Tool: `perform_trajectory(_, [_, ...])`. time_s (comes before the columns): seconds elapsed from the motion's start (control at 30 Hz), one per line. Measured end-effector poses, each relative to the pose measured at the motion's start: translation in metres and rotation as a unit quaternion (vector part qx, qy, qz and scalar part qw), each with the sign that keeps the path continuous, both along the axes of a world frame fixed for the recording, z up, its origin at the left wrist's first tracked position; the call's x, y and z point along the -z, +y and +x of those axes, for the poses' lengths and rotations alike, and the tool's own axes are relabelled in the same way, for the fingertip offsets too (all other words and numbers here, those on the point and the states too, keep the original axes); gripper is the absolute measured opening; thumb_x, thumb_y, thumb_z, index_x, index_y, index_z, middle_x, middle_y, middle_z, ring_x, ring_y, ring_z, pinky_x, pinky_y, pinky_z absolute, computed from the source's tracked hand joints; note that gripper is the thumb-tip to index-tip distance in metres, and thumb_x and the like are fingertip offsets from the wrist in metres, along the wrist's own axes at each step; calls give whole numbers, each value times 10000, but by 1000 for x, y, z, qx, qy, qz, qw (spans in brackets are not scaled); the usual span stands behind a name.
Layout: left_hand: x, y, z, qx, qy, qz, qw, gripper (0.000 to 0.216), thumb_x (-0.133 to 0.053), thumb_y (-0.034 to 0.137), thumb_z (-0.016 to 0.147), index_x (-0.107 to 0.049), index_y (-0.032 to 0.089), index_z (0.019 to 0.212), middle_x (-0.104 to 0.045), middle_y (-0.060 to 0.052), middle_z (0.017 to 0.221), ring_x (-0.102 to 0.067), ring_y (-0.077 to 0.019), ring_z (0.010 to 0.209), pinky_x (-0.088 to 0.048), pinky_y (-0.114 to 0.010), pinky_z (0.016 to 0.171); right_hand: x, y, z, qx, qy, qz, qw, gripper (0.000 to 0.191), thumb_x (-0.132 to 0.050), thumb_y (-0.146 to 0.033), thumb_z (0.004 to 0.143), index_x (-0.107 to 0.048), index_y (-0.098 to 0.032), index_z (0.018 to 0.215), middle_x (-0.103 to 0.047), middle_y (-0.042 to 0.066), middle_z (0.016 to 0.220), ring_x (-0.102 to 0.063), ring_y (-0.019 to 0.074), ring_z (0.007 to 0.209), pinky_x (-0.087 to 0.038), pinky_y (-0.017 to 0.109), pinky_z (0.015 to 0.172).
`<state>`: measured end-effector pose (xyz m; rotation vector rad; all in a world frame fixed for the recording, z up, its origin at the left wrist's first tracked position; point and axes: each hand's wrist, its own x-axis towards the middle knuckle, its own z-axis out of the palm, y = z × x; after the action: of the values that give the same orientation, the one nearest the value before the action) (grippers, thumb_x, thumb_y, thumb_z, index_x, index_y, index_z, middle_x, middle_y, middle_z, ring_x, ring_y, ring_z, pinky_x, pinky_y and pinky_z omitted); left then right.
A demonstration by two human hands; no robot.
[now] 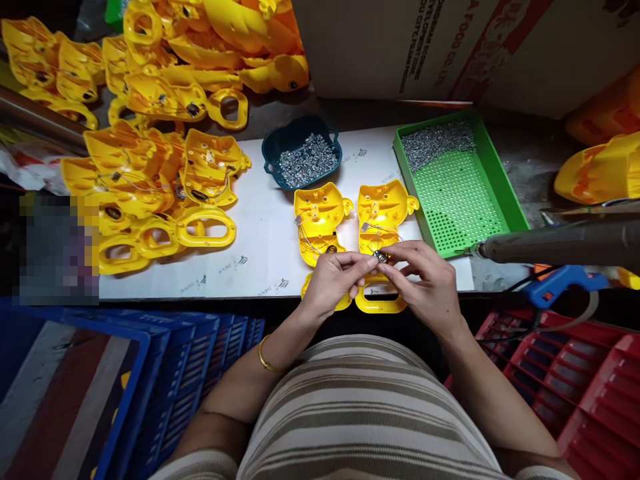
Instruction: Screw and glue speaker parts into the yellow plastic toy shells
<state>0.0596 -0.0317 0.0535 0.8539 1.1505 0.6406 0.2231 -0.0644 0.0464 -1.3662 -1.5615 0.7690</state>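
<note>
A small round part (381, 257), dark with a shiny metallic face, is pinched between the fingertips of both my hands. My left hand (334, 280) comes at it from the left with thumb and forefinger closed. From the other side my right hand (426, 277) grips it, fingers bent. Directly beyond lies a yellow plastic shell half (383, 203), open side up, with thin wires inside and a looped handle below the hands. To its left rests a matching yellow shell half (320, 213) with wires and a round black piece, partly covered by my left hand.
A dark teal basket (280, 177) of small metal pieces stands behind. Right of the shells is a green tray (500, 193) of screws. Yellow shells (210, 167) are piled left. A grey cylindrical tool (560, 245) and blue glue gun (563, 283) sit right, crates (195, 360) below.
</note>
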Motion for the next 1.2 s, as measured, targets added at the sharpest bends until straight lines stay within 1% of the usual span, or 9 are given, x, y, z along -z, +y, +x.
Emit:
perform_trajectory(0.07, [1, 1, -4, 26, 64, 64, 996, 339, -719, 459, 762, -759, 131, 839, -603, 8, 549, -443, -50, 420, -358, -174, 394, 1, 1, 3, 11, -7, 3, 1000, 180, -636, -258, 864, -694, -214, 1029, -647, 63, 987, -651, 116, 709, -559, 230, 543])
perform_trajectory(0.13, [2, 4, -8, 27, 168, 204, 964, 278, -671, 398, 824, -760, 141, 882, -680, -23, 655, -527, -83, 495, -447, -218, 500, 3, 3, 6, 39, -36, -1, 999, 179, -633, -282, 867, -703, -218, 1019, -646, 64, 977, -638, 120, 706, -544, 238, 543])
perform_trajectory(0.2, [3, 9, -13, 16, 277, 366, 888, 228, -637, 338, 865, -747, 153, 940, -734, -61, 857, -627, -142, 706, -510, -284, 706, 5, 6, 7, 63, -91, -13, 994, 188, -628, -308, 870, -712, -216, 1012, -650, 64, 946, -625, 130, 703, -531, 254, 576])
perform_trajectory(0.27, [4, 14, -16, 37, 359, 469, 806, 255, -613, 320, 889, -706, 161, 1065, -719, -87, 1053, -625, -199, 940, -478, -353, 884, 8, 10, 7, 67, -149, -26, 986, 208, -612, -330, 881, -715, -218, 1023, -661, 63, 923, -621, 139, 706, -518, 268, 625])
perform_trajectory(0.33, [6, 17, -16, 84, 412, 500, 757, 362, -614, 345, 891, -635, 160, 1201, -672, -104, 1188, -568, -237, 1067, -428, -392, 953, 11, 14, 4, 65, -194, -34, 978, 226, -594, -348, 892, -714, -222, 1037, -675, 56, 921, -624, 139, 702, -495, 263, 641])
perform_trajectory(0.47, [6, 16, -9, 150, 486, 480, 715, 496, -584, 441, 899, -548, 171, 1313, -647, -115, 1229, -522, -265, 1037, -388, -395, 886, 16, 19, -3, 67, -259, -40, 963, 230, -582, -371, 900, -720, -234, 1023, -700, 40, 938, -631, 137, 711, -416, 243, 572])
perform_trajectory(0.63, [4, 15, -3, 184, 519, 474, 687, 484, -545, 438, 921, -529, 183, 1332, -700, -99, 1051, -516, -265, 971, -337, -377, 807, 19, 21, -6, 62, -296, -44, 952, 229, -582, -373, 902, -719, -236, 1024, -713, 28, 959, -648, 144, 763, -357, 257, 540])
perform_trajectory(1.0, [12, 16, -3, 196, 505, 471, 696, 498, -562, 372, 901, -514, 128, 1332, -684, -119, 1027, -506, -270, 980, -364, -372, 808, 23, 22, -10, 62, -312, -34, 947, 222, -561, -365, 916, -725, -242, 1004, -722, 24, 925, -650, 142, 733, -342, 271, 538])
perform_trajectory(1.2, [10, 17, -1, 205, 519, 460, 691, 488, -537, 293, 886, -505, 126, 1344, -682, -120, 1017, -506, -279, 988, -388, -382, 806, 21, 22, -2, 5, -294, -43, 955, 253, -516, -289, 930, -696, -222, 1096, -692, 65, 985, -639, 161, 771, -425, 263, 590])
